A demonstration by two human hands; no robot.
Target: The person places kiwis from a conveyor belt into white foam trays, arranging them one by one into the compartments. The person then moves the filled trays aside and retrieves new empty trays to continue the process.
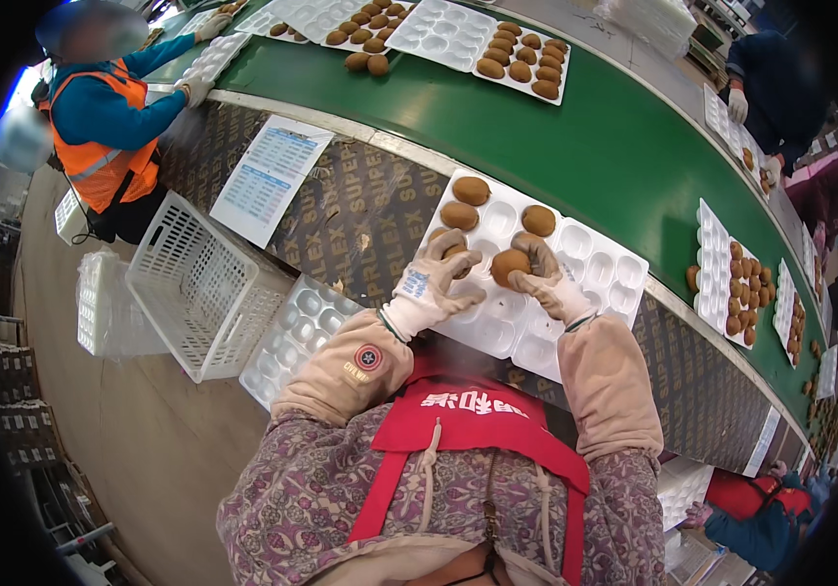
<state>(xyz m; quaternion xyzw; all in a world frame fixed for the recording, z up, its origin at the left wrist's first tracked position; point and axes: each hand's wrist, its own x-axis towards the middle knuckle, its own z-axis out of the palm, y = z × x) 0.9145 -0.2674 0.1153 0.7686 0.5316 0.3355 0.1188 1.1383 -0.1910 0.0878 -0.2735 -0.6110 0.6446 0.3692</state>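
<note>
My left hand, in a white knit glove, is over the left column of a white plastic fruit tray, its fingers around a kiwifruit that they partly hide. Between the fingers and thumb of my gloved right hand is another kiwifruit, above the tray's middle cups. Kiwifruits also sit in the far left cups and in one far cup right of them. The tray's right-hand cups hold nothing. Whether my left fingers grip their fruit cannot be told.
Beyond my tray runs a green conveyor belt with filled kiwifruit trays. A printed sheet lies on the patterned ledge. A white plastic crate and another moulded tray are at left. A co-worker stands far left; others are across and at right.
</note>
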